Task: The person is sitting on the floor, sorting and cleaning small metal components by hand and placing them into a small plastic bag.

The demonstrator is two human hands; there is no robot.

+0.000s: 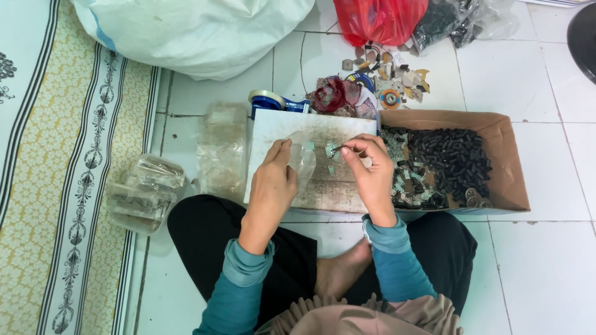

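My left hand (274, 180) holds a small clear plastic bag (302, 162) by its mouth over a worn white board (310, 130). Pinched in the fingertips of my right hand (367, 166) is a small metal part (332, 149), just beside the bag's opening. A few more small metal parts (330, 167) lie on the board under my hands. I sit cross-legged on the tiled floor, in teal sleeves.
A cardboard box (506, 155) right of the board holds black cylindrical pieces (450, 158) and silvery clips. Clear bag stacks (220, 152) and filled bags (144, 192) lie left. A tape dispenser (273, 102), scattered scraps, a white sack (192, 31) and a red bag (379, 18) lie beyond.
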